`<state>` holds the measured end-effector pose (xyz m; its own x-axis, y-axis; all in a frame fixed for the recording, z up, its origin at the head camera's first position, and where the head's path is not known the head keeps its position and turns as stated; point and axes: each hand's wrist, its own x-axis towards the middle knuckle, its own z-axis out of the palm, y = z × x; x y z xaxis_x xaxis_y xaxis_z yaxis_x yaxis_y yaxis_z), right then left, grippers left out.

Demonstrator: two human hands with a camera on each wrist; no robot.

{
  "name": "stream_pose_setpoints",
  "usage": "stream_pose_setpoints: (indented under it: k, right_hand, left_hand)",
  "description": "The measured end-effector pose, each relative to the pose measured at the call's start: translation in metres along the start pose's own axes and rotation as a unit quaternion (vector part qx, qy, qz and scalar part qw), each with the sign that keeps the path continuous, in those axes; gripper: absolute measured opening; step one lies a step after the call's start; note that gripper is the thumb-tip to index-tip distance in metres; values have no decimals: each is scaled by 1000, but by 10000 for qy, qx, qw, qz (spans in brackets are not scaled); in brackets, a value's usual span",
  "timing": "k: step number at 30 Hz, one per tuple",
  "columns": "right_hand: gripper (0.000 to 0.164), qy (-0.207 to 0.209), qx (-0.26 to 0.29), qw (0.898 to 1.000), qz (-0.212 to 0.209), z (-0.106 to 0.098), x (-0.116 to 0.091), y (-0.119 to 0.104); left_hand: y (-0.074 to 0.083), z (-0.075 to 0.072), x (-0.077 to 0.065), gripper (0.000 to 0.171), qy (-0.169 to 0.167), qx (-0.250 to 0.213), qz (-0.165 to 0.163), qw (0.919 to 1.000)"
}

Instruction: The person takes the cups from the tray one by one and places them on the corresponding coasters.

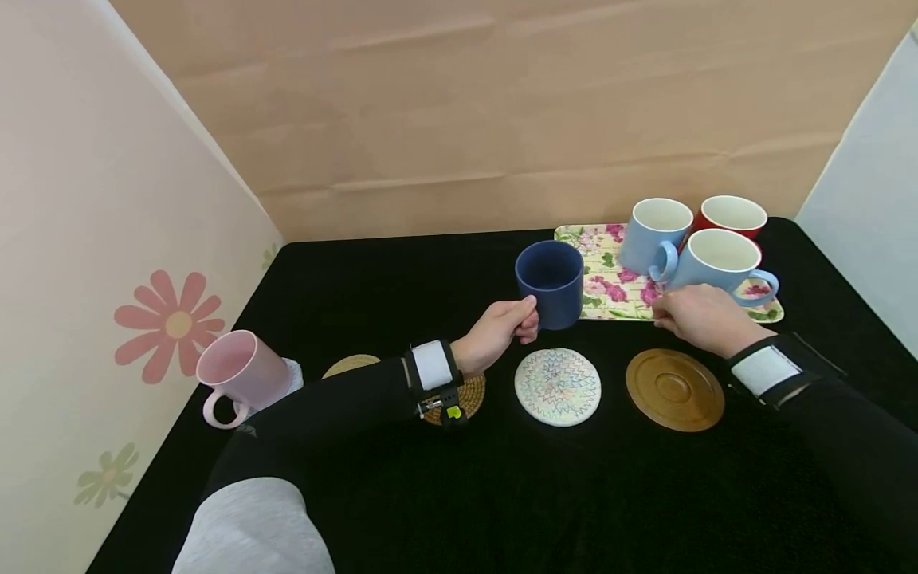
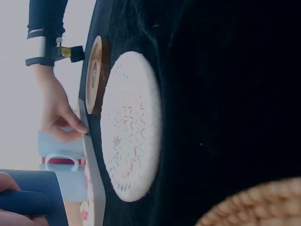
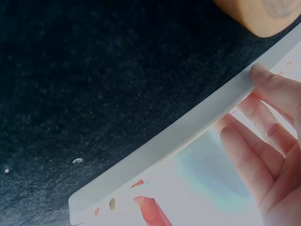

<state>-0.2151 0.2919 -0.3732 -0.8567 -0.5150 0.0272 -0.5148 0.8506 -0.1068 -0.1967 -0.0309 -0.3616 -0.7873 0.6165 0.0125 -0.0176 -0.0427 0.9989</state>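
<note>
My left hand (image 1: 498, 331) grips the handle of a dark blue mug (image 1: 561, 309), which it holds upright just left of a floral tray (image 1: 601, 296). At the tray's front edge is my right hand (image 1: 706, 316); in the right wrist view its thumb lies against the white rim (image 3: 174, 134) with the fingers over the inner side, pinching it. Two light blue mugs (image 1: 638, 243) and a red mug (image 1: 733, 213) stand close together on the tray's right part. The red one is partly hidden behind the front light blue mug (image 1: 699, 275).
A white patterned coaster (image 1: 558, 387) and a brown wooden coaster (image 1: 674, 391) lie in front of the tray. Under my left wrist a woven coaster (image 1: 473, 396) and another tan round piece (image 1: 350, 363) are partly covered. A pink mug (image 1: 254, 375) stands at the left edge on something white.
</note>
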Motion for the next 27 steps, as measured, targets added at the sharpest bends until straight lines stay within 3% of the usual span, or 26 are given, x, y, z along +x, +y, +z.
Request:
stream_pose_setpoints:
  k: [12, 20, 27]
  right_hand:
    - [14, 9, -64, 10000, -5, 0, -1, 0]
    - [15, -2, -75, 10000, -16, 0, -3, 0]
    - [14, 19, -53, 10000, -25, -2, -2, -2]
  left_hand:
    - [2, -37, -48, 40, 597, -67, 330, 9976]
    - [4, -57, -89, 39, 1035, -170, 232, 9942]
    - [4, -76, -125, 39, 1356, -299, 417, 9894]
